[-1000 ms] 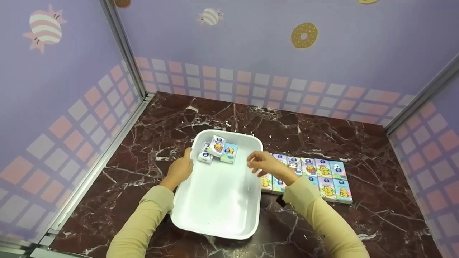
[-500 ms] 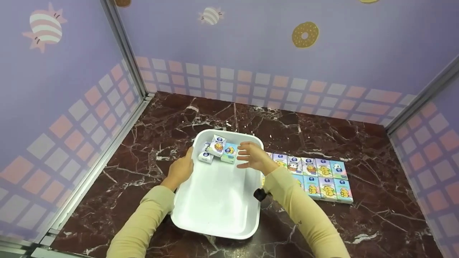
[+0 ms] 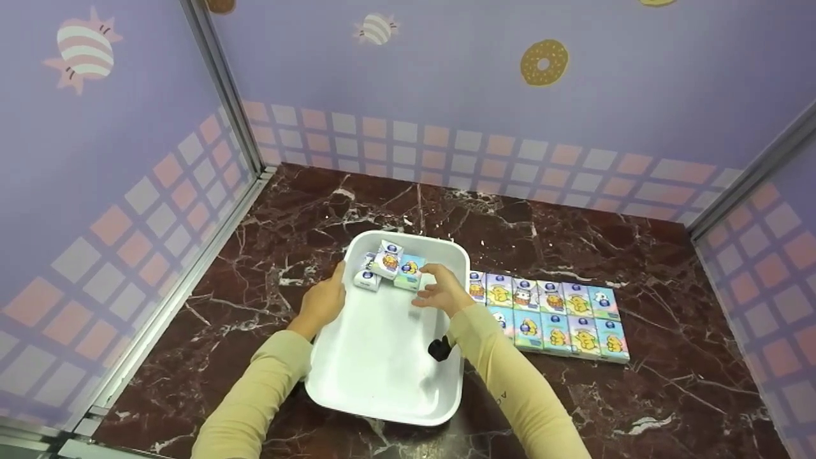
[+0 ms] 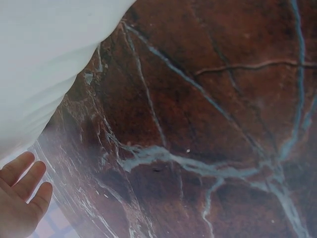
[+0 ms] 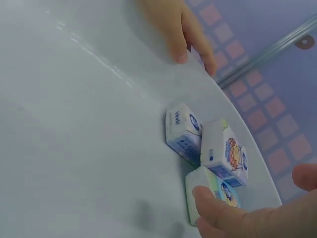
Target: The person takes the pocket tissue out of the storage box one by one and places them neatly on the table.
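A white tray (image 3: 366, 363) holds three small tissue packs near its far left corner. One white pack (image 3: 387, 261) leans on the two others, a white pack (image 3: 367, 279) and a green-blue pack (image 3: 407, 274). My left hand (image 3: 322, 305) grips the tray's left rim, thumb inside and fingers outside, as the right wrist view shows. Over the tray, my right hand (image 3: 442, 291) is beside the green-blue pack with thumb and fingers spread apart. In the right wrist view a finger (image 5: 218, 210) overlaps that pack; whether it touches, I cannot tell.
Two rows of tissue packs (image 3: 553, 312) lie flat, side by side, on the dark marble tabletop (image 3: 542, 395) right of the tray. Purple printed walls (image 3: 446, 70) enclose the back and both sides. A black device (image 3: 440, 349) hangs at my right wrist.
My right hand has moved left from the tray's right rim to beside the green-blue pack, its fingers opening out on the way. The left hand and the tray have stayed in place.
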A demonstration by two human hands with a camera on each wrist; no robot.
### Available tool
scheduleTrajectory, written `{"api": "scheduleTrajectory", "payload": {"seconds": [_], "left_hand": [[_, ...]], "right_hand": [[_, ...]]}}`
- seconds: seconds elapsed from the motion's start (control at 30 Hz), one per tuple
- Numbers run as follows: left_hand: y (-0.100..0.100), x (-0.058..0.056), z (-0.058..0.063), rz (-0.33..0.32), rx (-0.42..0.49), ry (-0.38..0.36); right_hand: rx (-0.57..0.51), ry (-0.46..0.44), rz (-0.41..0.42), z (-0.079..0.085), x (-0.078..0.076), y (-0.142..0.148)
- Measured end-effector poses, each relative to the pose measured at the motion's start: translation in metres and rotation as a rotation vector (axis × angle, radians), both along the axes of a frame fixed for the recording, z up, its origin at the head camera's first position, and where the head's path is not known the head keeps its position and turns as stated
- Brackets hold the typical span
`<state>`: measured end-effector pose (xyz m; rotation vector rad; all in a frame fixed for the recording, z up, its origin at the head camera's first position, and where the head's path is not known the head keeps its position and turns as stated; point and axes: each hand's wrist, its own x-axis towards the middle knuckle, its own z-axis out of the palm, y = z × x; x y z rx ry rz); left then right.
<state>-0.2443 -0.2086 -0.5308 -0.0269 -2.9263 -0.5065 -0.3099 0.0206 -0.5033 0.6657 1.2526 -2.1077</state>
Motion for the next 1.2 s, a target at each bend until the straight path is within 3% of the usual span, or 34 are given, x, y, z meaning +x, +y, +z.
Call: {"api": "scheduleTrajectory", "payload": {"seconds": [0.27,0.73,0.93,1.2], "left_hand": [[0.0,0.0,0.0,-0.004,-0.01,-0.002],[0.001,0.001,0.001,0.0,-0.01,0.021],[0.001,0.002,0.003,-0.001,-0.015,0.035],[0.001,0.001,0.001,0.005,-0.005,0.013]], "right_hand": [[-0.061,-0.007,-0.05,-0.012,0.001,-0.005],[-0.208,0.001,-0.199,-0.018,0.0,-0.01],[-0.25,0.061,-0.209,-0.018,-0.001,-0.013],[-0.203,0.119,-0.19,-0.022,-0.001,-0.017]]}}
